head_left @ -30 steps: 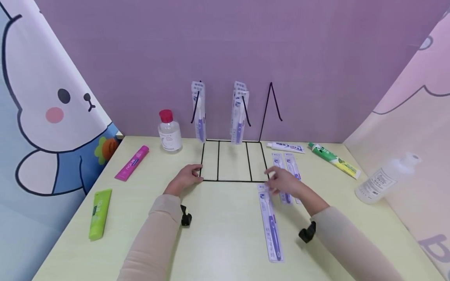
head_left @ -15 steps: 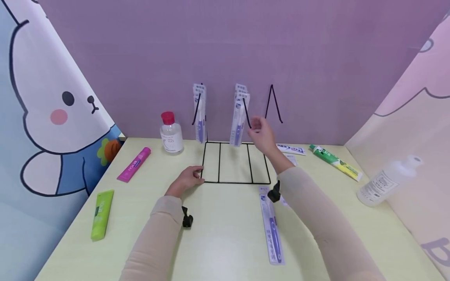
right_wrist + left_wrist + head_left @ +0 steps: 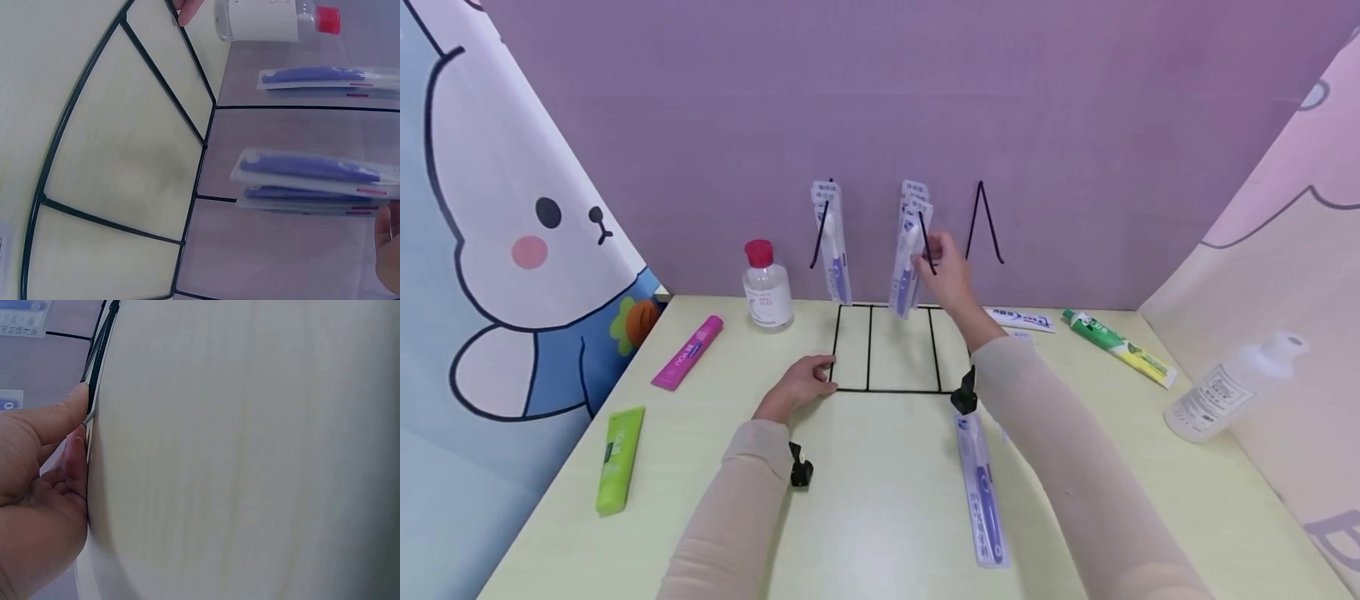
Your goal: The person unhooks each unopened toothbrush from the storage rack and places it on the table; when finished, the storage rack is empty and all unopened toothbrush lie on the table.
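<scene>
My left hand (image 3: 797, 385) pinches wire rack (image 3: 887, 391); right hand (image 3: 951, 275) at middle toothbrush packs (image 3: 902, 279), grip unclear. Left hook (image 3: 819, 235), middle hook (image 3: 927, 242) loaded; right hook (image 3: 991, 222) bare; packaged toothbrush (image 3: 983, 496) unhung, near right.

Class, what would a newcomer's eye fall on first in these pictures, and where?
The big white printed cartoon animal probably wins, at the left of the head view. Next come the purple toothbrushes in flat plastic packs, hanging midway along the black wire rack, the right hand at them. A red-capped clear plastic bottle stands left of the rack.
</scene>
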A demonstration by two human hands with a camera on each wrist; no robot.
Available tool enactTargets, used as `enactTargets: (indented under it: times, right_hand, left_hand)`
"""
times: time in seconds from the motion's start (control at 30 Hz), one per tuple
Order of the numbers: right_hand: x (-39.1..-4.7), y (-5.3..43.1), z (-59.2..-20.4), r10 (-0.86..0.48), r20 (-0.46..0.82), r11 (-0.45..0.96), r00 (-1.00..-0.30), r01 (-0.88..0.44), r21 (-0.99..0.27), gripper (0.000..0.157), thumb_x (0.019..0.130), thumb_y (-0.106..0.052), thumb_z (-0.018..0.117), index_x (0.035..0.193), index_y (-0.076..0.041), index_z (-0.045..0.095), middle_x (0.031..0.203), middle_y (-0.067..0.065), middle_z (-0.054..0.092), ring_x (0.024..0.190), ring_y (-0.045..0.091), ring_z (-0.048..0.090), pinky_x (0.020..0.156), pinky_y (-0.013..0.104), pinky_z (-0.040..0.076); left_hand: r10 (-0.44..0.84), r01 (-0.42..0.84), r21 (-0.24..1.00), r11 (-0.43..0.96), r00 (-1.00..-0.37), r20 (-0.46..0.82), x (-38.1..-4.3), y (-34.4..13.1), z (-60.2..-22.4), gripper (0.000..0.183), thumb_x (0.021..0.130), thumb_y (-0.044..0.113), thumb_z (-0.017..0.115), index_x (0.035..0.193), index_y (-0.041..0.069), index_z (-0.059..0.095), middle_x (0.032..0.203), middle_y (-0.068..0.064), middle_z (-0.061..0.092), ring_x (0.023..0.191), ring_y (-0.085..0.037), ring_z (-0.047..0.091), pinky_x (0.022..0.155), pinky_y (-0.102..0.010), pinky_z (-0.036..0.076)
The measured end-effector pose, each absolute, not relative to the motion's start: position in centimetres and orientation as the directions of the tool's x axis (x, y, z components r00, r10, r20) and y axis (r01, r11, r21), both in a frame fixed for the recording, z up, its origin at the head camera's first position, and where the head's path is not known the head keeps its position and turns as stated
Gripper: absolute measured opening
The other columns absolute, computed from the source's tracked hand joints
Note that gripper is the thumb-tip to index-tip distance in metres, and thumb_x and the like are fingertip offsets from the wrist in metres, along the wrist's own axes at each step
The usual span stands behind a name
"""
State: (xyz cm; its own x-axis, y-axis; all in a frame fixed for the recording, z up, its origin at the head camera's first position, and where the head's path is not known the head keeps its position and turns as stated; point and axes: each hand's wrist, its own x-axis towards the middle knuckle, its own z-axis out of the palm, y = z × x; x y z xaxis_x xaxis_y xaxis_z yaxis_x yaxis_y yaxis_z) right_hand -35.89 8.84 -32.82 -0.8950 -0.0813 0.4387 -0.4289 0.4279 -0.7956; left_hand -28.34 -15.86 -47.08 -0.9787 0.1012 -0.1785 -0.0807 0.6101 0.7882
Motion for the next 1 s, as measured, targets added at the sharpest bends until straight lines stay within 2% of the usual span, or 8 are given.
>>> enactTargets:
  times: [0.33,0.5,0.7,0.87,1.0]
  right_hand:
    - [-35.8,8.7,-32.5,-0.043,0.523,0.391,-0.851,-0.496,-0.775,0.033,0.087,-0.004,0.057,0.118,-0.003,0.047,0.099,0.012,0.057,0.086,0.022,0.055,0.076,0.029,0.045]
    - [-34.7,9.5,-31.8,-0.031,0.479,0.326,-0.877,-0.462,-0.825,0.036,0.087,-0.007,0.057,0.121,-0.009,0.046,0.095,0.009,0.056,0.081,0.020,0.055,0.068,0.030,0.047]
    - [-31.0,10.2,-29.6,-0.096,0.475,0.266,-0.875,-0.483,-0.834,0.041,0.087,0.007,0.050,0.125,-0.001,0.038,0.101,0.020,0.053,0.083,0.030,0.053,0.067,0.032,0.048]
    - [-30.6,11.2,-29.9,-0.114,0.444,0.234,-0.889,-0.459,-0.857,0.044,0.084,0.011,0.048,0.125,0.002,0.034,0.104,0.022,0.051,0.082,0.031,0.051,0.064,0.031,0.049]
    - [-30.7,12.3,-31.5,-0.155,0.348,0.183,-0.924,-0.373,-0.909,0.052,0.083,0.012,0.051,0.129,-0.001,0.030,0.108,0.022,0.050,0.084,0.032,0.054,0.066,0.037,0.050]
  left_hand:
    - [0.102,-0.082,0.786,0.613,-0.978,-0.181,-28.0,-15.7,-47.0,0.055,0.081,0.007,0.067,0.132,0.006,0.046,0.091,-0.006,0.051,0.086,-0.020,0.046,0.080,-0.036,0.038]
    - [0.095,-0.085,0.787,0.612,-0.979,-0.180,-28.1,-15.7,-47.0,0.055,0.080,0.006,0.067,0.131,0.006,0.047,0.089,-0.006,0.051,0.084,-0.020,0.046,0.079,-0.035,0.038]
    - [0.092,-0.101,0.786,0.610,-0.976,-0.197,-28.1,-15.9,-46.7,0.056,0.081,0.007,0.067,0.132,0.008,0.046,0.092,-0.007,0.051,0.086,-0.021,0.046,0.079,-0.035,0.038]
    - [0.100,-0.090,0.779,0.620,-0.976,-0.193,-28.2,-15.9,-46.8,0.056,0.081,0.008,0.067,0.132,0.008,0.046,0.093,-0.006,0.051,0.087,-0.021,0.046,0.080,-0.035,0.038]
    - [0.108,-0.081,0.781,0.619,-0.976,-0.187,-28.3,-15.9,-46.9,0.055,0.081,0.007,0.067,0.132,0.007,0.046,0.095,-0.007,0.052,0.089,-0.021,0.047,0.080,-0.036,0.039]
